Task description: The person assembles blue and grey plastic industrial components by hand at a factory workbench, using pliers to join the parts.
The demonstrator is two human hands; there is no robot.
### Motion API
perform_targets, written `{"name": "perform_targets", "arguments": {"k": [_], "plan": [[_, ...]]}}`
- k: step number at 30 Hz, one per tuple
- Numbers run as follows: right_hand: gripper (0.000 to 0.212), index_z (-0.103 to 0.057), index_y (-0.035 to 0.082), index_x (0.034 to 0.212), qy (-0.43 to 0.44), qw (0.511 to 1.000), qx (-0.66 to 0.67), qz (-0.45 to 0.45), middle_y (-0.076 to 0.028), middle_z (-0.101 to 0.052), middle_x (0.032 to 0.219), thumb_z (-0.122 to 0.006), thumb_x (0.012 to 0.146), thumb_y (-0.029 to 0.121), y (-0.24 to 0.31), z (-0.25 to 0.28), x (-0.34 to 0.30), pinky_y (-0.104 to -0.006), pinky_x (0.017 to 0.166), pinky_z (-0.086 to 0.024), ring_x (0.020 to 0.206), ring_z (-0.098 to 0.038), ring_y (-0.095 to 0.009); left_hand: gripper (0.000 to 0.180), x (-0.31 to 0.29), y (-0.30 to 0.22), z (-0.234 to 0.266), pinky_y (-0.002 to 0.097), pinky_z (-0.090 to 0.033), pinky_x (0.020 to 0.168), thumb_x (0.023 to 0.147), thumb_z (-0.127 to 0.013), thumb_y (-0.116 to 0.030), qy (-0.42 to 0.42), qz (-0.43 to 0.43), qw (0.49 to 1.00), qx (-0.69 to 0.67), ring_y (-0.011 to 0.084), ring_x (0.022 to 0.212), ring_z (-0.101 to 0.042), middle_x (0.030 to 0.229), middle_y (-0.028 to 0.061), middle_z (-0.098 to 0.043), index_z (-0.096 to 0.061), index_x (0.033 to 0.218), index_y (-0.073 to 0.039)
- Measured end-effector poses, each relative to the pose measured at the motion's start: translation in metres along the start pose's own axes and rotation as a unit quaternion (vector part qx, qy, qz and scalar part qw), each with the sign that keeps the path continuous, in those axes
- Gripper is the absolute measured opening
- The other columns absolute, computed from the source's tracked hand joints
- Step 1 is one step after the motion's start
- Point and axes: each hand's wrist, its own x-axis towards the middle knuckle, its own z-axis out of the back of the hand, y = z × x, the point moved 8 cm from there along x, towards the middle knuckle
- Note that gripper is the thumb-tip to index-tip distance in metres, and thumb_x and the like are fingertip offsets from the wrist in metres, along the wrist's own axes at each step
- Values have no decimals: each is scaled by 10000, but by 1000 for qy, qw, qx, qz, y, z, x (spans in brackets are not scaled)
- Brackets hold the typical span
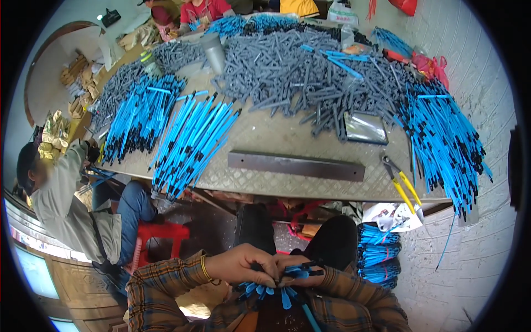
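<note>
Low in front of my lap, both hands are together over a small bunch of blue rods with black ends (286, 299). My right hand (303, 271) is closed around the bunch, with black tips poking out past the fingers. Against it, my left hand (240, 264) is closed, thumb and fingers pinching at the rods' ends near a small dark piece. What exactly the left fingertips grip is partly hidden. Ahead on the table lie a dark metal bar (296, 165) and pliers with yellow handles (402, 184).
A big heap of grey tubes (265, 69) covers the table (249, 133). Blue rods are piled at the left (193, 144) and right (442, 144). A co-worker (77, 205) sits at the left by a red stool (160, 238). Tied blue bundles (378, 254) stand below the table.
</note>
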Motion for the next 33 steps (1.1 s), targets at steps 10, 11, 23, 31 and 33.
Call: {"name": "perform_targets", "arguments": {"k": [10,11,23,31,33], "plan": [[122,-540,37,865,79,982,161,-59,-153,-536,1171,-626,823,112,-24,14,-14,-333,921,-382,1059,-503,-206,73,88,-75,160,245,-472,646,838,-589,-108,-328,-11,914,237,46,736,-538,789,8,-588,-598,841,-36],[116,-533,39,873,79,979,175,-68,-158,-526,1189,-615,829,108,-26,15,-15,-342,931,-375,1070,-497,-212,95,101,-96,190,293,-479,641,803,-603,-129,-396,-88,832,378,119,727,-588,775,59,-609,-617,820,-37],[116,-534,36,874,75,979,144,-122,-177,-514,1207,-597,830,122,-9,23,-17,-364,945,-359,1093,-485,-233,136,157,-102,234,368,-484,632,673,-617,-95,-452,-122,591,657,285,714,-586,846,124,-567,-612,806,-66],[99,-544,39,869,67,981,171,-57,-167,-552,1160,-621,811,63,-3,22,-3,-350,928,-392,1083,-507,-227,215,54,-54,90,244,-478,726,779,-619,13,-250,-59,954,157,80,815,-573,885,19,-612,-585,990,-9],[116,-547,38,863,44,979,179,-89,-161,-561,1150,-638,802,73,-6,23,0,-339,922,-397,1073,-512,-214,249,39,-25,73,244,-476,771,777,-614,39,-204,21,978,42,99,861,-584,907,41,-619,-582,1021,10]]}}
